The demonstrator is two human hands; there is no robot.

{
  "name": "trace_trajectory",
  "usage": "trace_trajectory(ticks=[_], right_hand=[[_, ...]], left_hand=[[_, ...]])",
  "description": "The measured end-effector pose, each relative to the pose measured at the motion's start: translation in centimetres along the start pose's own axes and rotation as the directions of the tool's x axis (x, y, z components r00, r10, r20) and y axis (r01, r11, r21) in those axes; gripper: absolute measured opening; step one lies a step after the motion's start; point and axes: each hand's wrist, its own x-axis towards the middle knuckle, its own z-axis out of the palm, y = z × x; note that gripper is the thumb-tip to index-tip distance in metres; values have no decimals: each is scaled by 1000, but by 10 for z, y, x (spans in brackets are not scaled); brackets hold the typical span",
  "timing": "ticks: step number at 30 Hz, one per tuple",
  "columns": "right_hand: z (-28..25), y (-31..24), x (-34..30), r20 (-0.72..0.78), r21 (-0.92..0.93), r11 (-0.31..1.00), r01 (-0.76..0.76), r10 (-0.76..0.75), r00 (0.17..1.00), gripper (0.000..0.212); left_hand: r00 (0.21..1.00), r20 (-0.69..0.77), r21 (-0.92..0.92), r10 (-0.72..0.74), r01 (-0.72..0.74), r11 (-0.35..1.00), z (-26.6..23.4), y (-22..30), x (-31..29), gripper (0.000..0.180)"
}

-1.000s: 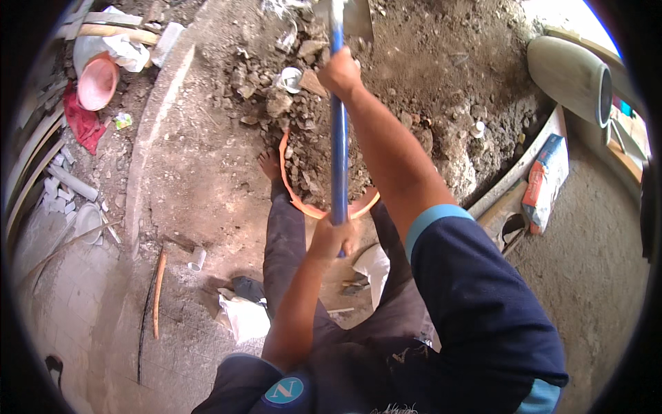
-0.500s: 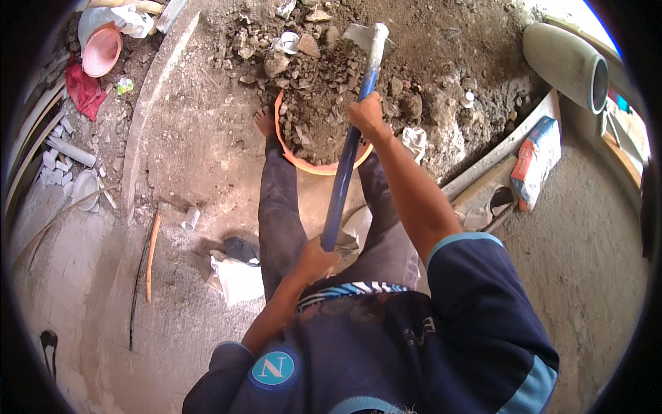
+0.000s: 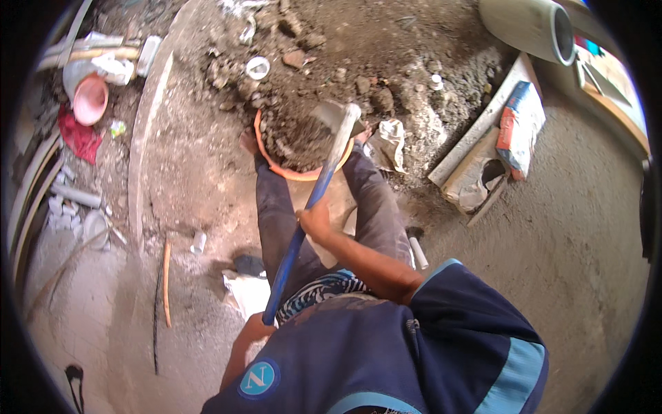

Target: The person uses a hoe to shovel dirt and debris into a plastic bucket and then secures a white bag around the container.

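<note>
Both my hands are wrapped round the blue handle of a hoe (image 3: 285, 265). My left hand (image 3: 258, 327) grips its lower end close to my waist, and my right hand (image 3: 316, 221) holds it farther up, above my thighs. The metal blade (image 3: 327, 116) at the whitish far end of the handle lies over the soil and stones (image 3: 295, 146) in an orange-rimmed basin (image 3: 302, 175). The basin sits on the ground between my feet. Part of the blade is hidden by the handle's end and the soil.
Loose earth and rubble (image 3: 372, 83) spread beyond the basin. To the right lie a board (image 3: 476, 131), a red-and-white sack (image 3: 521, 131) and a large pale pipe (image 3: 527, 29). A pink bowl (image 3: 90, 99), a red cloth (image 3: 77, 134) and an orange stick (image 3: 167, 283) lie left.
The hoe has been drawn back toward me, its blade moving from the rubble beyond the basin to over the basin. Both hands have come nearer my body and shifted left.
</note>
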Motion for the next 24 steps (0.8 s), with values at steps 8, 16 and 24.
trace_trajectory(ticks=[8, 16, 24], right_hand=[[-79, -17, 123, -388, 215, 946, 242, -145, 910, 52], [-292, -159, 302, -399, 36, 977, 208, -177, 900, 49], [-233, -196, 336, -318, 4, 1000, -3, 5, 948, 54]], left_hand=[[943, -240, 345, 230, -139, 928, -29, 157, 77, 30], [797, -140, 103, 587, -578, 809, 40, 355, 234, 26], [947, -110, -205, 302, -319, 926, 20, 403, 233, 18]])
